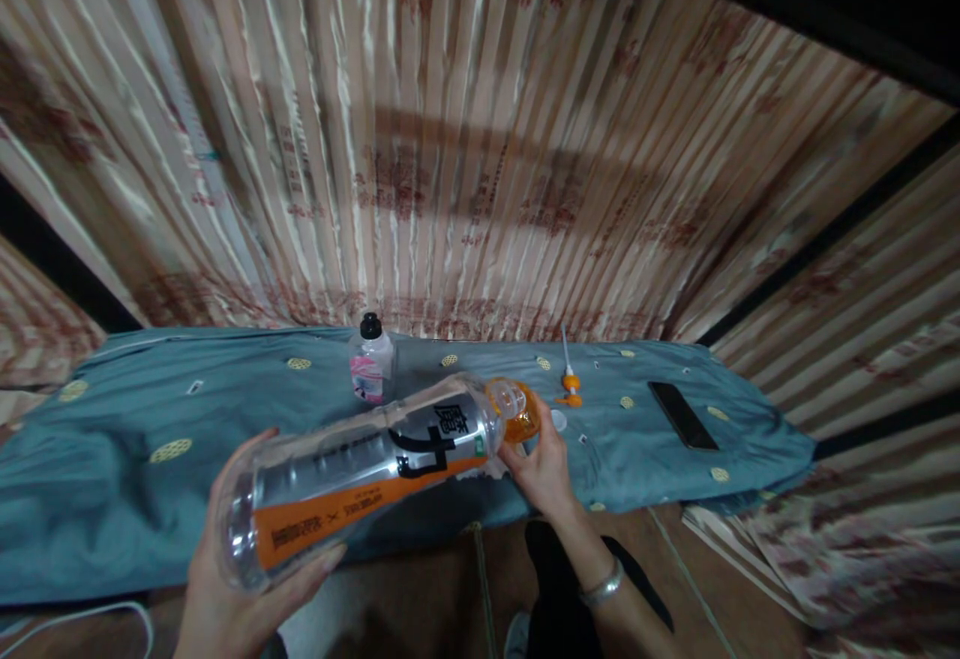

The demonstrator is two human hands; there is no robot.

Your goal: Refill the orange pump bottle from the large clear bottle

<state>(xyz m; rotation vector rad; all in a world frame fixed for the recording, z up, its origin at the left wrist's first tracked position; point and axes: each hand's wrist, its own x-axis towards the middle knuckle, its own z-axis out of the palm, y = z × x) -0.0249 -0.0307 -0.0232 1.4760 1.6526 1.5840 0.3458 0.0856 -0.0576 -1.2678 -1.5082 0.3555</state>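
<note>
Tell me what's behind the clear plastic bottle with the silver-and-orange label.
Behind the clear bottle, part of the left hand, teal patterned cloth, a black-capped, pink-labelled bottle and striped beige curtain show. Its label hides whatever lies directly behind.

Teal patterned cloth (225,379) — on it, an upright black-capped bottle (371,367), orange pump head (571,385), black phone (682,415).

3 bottles (367,474) (372,367) (528,421), 1 pump (571,384), 1 phone (681,415), perhaps 1 lid (559,420)
</note>
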